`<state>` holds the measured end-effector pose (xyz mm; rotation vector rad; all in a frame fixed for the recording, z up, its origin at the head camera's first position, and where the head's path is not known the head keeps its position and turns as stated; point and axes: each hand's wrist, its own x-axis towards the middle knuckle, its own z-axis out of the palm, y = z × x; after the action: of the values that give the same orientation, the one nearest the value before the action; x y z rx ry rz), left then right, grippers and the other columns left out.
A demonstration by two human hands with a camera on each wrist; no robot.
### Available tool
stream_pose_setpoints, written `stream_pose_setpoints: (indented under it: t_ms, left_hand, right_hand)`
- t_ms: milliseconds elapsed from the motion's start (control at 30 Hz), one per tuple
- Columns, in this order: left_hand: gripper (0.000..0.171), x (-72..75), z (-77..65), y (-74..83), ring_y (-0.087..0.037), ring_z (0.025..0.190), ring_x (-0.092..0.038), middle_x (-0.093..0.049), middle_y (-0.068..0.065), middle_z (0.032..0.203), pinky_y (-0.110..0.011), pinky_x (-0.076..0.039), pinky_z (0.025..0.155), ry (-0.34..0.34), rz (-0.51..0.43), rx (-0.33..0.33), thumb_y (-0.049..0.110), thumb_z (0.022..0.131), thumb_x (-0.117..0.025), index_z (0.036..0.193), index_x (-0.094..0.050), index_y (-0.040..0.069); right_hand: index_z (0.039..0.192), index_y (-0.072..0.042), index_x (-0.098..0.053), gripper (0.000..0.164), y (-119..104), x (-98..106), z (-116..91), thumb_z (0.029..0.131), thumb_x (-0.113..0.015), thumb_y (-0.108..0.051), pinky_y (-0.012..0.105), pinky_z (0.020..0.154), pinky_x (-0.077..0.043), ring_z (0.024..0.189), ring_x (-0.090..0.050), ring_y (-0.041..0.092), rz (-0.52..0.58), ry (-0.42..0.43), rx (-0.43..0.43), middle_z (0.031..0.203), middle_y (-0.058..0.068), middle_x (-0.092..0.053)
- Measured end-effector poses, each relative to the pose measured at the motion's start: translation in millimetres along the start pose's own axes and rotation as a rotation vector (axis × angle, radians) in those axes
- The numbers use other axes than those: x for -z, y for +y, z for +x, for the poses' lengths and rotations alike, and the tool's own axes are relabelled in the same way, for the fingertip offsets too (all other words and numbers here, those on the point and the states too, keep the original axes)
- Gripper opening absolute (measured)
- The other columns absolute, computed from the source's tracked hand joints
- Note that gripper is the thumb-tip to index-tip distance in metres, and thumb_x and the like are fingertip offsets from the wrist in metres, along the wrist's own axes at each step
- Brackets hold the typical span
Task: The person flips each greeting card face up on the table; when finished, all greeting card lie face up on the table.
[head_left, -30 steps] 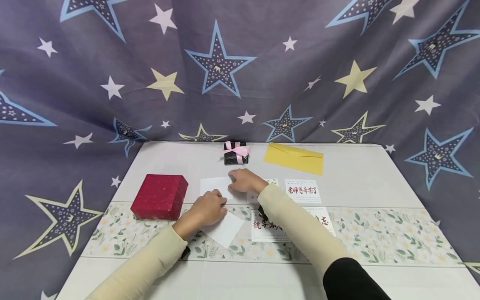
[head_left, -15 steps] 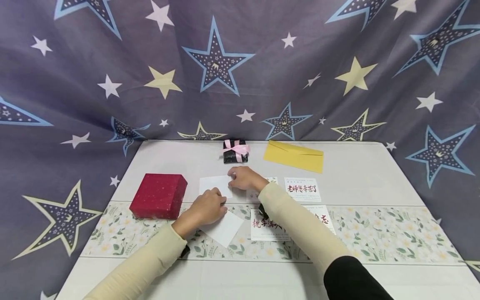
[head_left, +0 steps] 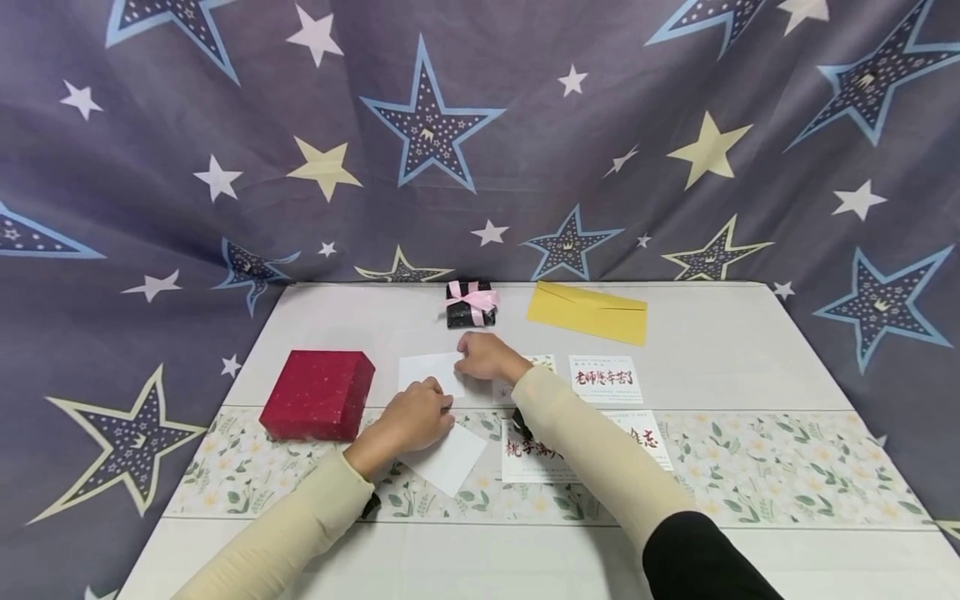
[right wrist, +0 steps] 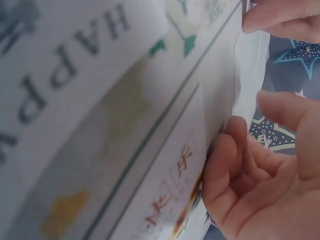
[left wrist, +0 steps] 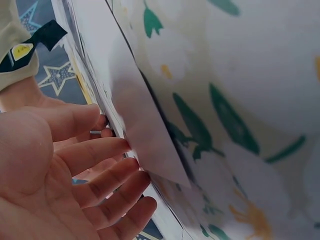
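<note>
Two blank white cards lie on the table, one farther off and a tilted one nearer. My left hand rests over the near card's upper left part. In the left wrist view its fingers are loosely extended, tips right at the edge of the white card. My right hand is at the far card's right side. In the right wrist view its fingers bend loosely with the thumb apart, beside a card with small reddish writing. Neither hand shows anything gripped.
A red box stands left. At the back are a black parcel with a pink bow and a yellow envelope. Printed cards lie right; my right forearm covers part of the lower ones. A star-patterned curtain hangs behind.
</note>
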<state>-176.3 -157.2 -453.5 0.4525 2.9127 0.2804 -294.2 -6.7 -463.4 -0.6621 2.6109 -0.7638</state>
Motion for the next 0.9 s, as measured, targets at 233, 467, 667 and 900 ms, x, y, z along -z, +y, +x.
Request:
stream_pose_setpoints:
  t_ms: [233,467,667,900]
  left_hand:
    - [0.039,-0.8,0.7,1.5,-0.034,0.109,-0.063,-0.065,-0.015,0.123,-0.052,-0.054,0.088,0.002,0.005,0.006,0.026,0.096,-0.065,0.128,-0.071,0.005]
    - [0.039,-1.1,1.7,1.2,-0.033,0.109,-0.064,-0.066,-0.014,0.122,-0.052,-0.055,0.087,0.006,0.027,0.005,0.027,0.096,-0.066,0.128,-0.072,0.006]
    - [0.038,-1.3,1.8,0.9,-0.033,0.108,-0.064,-0.066,-0.014,0.122,-0.052,-0.055,0.087,0.006,0.02,0.007,0.027,0.096,-0.066,0.127,-0.072,0.006]
    - [0.039,-0.5,0.9,1.0,-0.032,0.108,-0.063,-0.065,-0.014,0.122,-0.05,-0.055,0.087,0.002,-0.004,0.014,0.026,0.095,-0.066,0.127,-0.071,0.004]
  right_hand:
    - [0.12,-0.002,-0.066,0.032,1.4,-1.8,2.4,0.094,-0.065,-0.021,0.038,0.101,-0.051,0.107,-0.066,0.026,-0.011,0.027,-0.031,0.118,0.012,-0.072]
    - [0.118,-0.002,-0.067,0.031,3.2,0.0,3.0,0.094,-0.065,-0.022,0.037,0.098,-0.052,0.102,-0.065,0.023,0.032,0.021,-0.031,0.115,0.011,-0.072]
    - [0.113,-0.004,-0.065,0.026,3.1,1.1,5.4,0.093,-0.068,-0.02,0.026,0.078,-0.05,0.085,-0.061,0.016,0.138,0.065,-0.061,0.106,0.009,-0.071]
    - [0.11,-0.003,-0.061,0.022,2.5,-2.9,8.7,0.092,-0.07,-0.012,0.02,0.058,-0.046,0.062,-0.058,0.009,0.277,0.125,-0.035,0.077,0.003,-0.066]
